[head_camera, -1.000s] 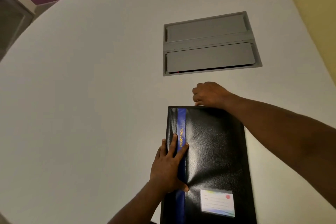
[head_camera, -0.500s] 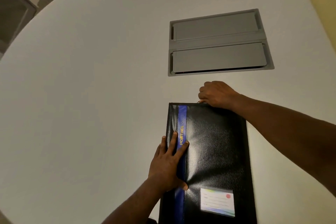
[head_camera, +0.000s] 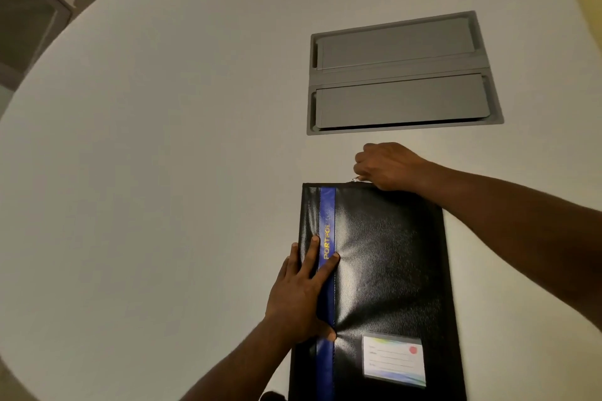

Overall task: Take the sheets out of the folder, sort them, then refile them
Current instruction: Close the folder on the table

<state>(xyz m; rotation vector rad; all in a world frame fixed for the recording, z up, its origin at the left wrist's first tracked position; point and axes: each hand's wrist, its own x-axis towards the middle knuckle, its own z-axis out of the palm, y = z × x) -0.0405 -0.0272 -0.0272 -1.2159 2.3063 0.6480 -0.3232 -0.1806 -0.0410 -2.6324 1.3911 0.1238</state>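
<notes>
Lying flat on the round white table (head_camera: 163,172), near its front edge, the black folder (head_camera: 391,270) is closed. The left hand (head_camera: 303,293) presses on the folder's blue stripe (head_camera: 327,205) with straight, spread fingers. At the folder's far edge, the right hand (head_camera: 387,166) has curled fingers that pinch a small metal zipper pull (head_camera: 355,178). Further back, a grey hatch (head_camera: 400,75) sits in the table.

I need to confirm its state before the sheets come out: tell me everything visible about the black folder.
The black folder lies flat and closed on the white table. It looks like grained leatherette, with a blue stripe lettered in gold and a clear card pocket. The left hand presses flat on the stripe; the right hand pinches a small metal pull at the far edge.
</notes>
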